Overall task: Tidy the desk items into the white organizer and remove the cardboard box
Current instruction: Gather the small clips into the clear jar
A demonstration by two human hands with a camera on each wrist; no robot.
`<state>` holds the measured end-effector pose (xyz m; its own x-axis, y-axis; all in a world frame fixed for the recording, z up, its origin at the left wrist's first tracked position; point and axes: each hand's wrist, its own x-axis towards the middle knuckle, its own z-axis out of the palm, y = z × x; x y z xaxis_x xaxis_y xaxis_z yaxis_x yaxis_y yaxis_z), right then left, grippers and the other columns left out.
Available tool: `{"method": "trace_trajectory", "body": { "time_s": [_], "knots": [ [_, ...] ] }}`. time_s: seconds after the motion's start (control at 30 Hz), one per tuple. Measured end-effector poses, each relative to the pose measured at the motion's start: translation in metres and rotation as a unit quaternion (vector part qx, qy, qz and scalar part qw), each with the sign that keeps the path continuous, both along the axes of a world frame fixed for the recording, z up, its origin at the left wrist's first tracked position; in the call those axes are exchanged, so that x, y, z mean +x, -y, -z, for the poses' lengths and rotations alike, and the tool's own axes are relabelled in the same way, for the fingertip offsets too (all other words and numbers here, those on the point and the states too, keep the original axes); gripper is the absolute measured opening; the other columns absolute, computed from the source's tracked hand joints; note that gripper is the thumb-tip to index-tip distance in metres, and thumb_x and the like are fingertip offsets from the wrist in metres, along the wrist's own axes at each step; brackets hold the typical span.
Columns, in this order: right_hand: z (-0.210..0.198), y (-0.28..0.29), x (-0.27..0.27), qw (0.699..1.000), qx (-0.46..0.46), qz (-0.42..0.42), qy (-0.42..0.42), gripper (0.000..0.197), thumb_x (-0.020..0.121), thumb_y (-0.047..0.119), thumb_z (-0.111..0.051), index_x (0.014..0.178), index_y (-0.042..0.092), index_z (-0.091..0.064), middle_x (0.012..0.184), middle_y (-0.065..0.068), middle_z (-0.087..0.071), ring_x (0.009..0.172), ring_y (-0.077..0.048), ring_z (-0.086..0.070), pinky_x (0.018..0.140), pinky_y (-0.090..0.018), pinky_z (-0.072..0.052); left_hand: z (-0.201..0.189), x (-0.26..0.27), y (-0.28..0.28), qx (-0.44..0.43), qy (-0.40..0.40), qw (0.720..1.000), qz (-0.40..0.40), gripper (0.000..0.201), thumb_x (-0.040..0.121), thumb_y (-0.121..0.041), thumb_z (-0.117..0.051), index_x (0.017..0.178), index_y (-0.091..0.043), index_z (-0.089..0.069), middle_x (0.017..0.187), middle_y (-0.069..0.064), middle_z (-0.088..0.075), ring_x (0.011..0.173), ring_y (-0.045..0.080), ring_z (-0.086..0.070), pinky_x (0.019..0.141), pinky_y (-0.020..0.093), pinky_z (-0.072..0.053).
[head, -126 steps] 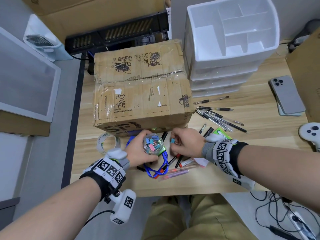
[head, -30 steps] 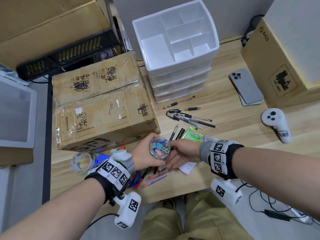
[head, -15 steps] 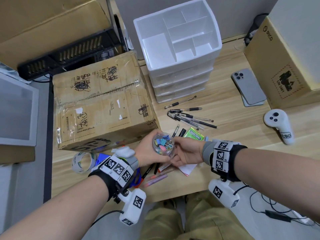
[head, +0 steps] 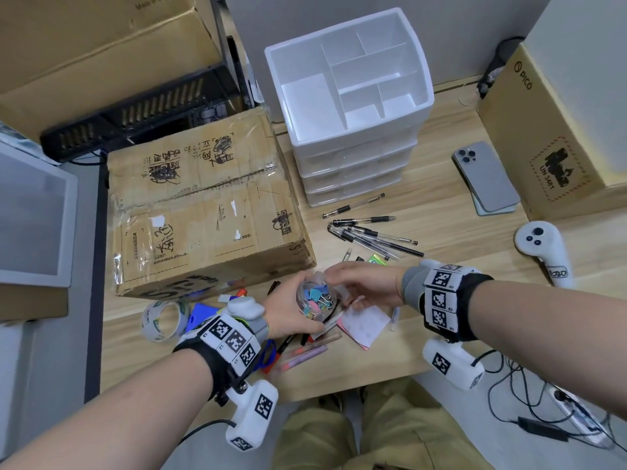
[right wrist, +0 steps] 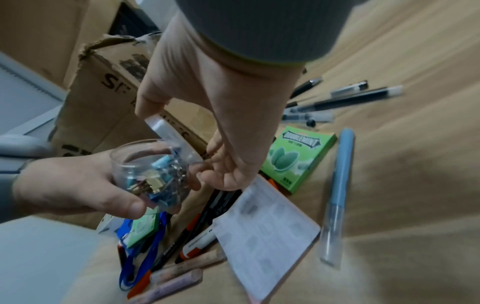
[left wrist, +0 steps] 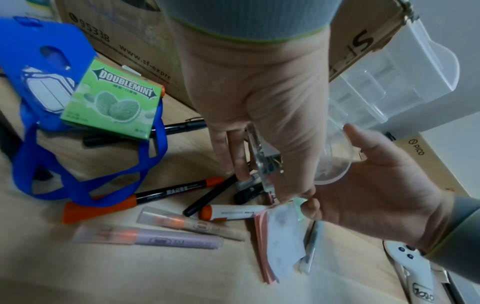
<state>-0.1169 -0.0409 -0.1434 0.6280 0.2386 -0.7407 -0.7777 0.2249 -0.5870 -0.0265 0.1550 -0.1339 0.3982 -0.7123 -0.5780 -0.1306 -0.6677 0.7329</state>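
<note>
My left hand (head: pixel 298 310) grips a clear jar of coloured binder clips (head: pixel 315 296) just above the desk's front. In the right wrist view the jar (right wrist: pixel 150 170) has its mouth uncovered. My right hand (head: pixel 342 286) pinches a clear round lid (left wrist: pixel 335 164) between thumb and fingers, tilted at the jar's far rim (right wrist: pixel 163 127). The white organizer (head: pixel 356 157) stands at the back with its top compartments bare. The cardboard box (head: pixel 203 212) lies to its left.
Black pens (head: pixel 373 232) lie before the organizer. Markers and highlighters (head: pixel 305 354), sticky notes (head: pixel 364 325), a gum box (left wrist: pixel 111 98), a blue lanyard holder (head: pixel 200 317) and a tape roll (head: pixel 161 320) crowd the front. A phone (head: pixel 485 178), a controller (head: pixel 543 252) and a PICO box (head: pixel 556 130) sit right.
My right hand has come up from beside the jar to its rim, holding the clear lid. The left hand keeps its hold on the jar.
</note>
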Motion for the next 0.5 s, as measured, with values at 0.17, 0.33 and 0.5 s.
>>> {"method": "trace_trajectory", "body": {
  "time_s": [0.17,0.33,0.5],
  "knots": [
    [-0.005,-0.011,0.008,0.979,-0.143,-0.121,0.081,0.054,0.072,0.047,-0.084,0.117,0.024,-0.064,0.101,0.005,-0.069,0.087,-0.011,-0.066,0.069,-0.020,-0.050,0.004,-0.001,0.000,0.025,0.011,0.999,0.025,0.063,0.063,-0.016,-0.089,0.115,-0.021,-0.054,0.095,-0.005,-0.067,0.077,0.002,-0.064,0.066,0.021,-0.053],
    [-0.007,-0.011,0.009,0.947,-0.218,-0.168,0.166,0.035,0.080,0.043,-0.081,0.107,0.029,-0.063,0.084,0.018,-0.064,0.069,0.007,-0.060,0.060,-0.008,-0.042,0.008,0.002,-0.004,0.037,0.016,0.999,0.028,0.054,0.062,-0.018,-0.089,0.098,-0.030,-0.051,0.086,-0.012,-0.062,0.067,-0.004,-0.058,0.060,0.013,-0.044],
    [-0.006,-0.015,0.010,0.935,-0.241,-0.198,0.170,0.043,0.077,0.059,-0.072,0.102,0.025,-0.069,0.093,0.004,-0.074,0.086,-0.016,-0.069,0.081,-0.034,-0.057,0.010,0.001,0.001,0.027,0.006,0.999,0.029,0.062,0.062,-0.019,-0.089,0.113,-0.028,-0.055,0.095,-0.011,-0.066,0.082,0.006,-0.065,0.067,0.016,-0.048]
  ]
}}
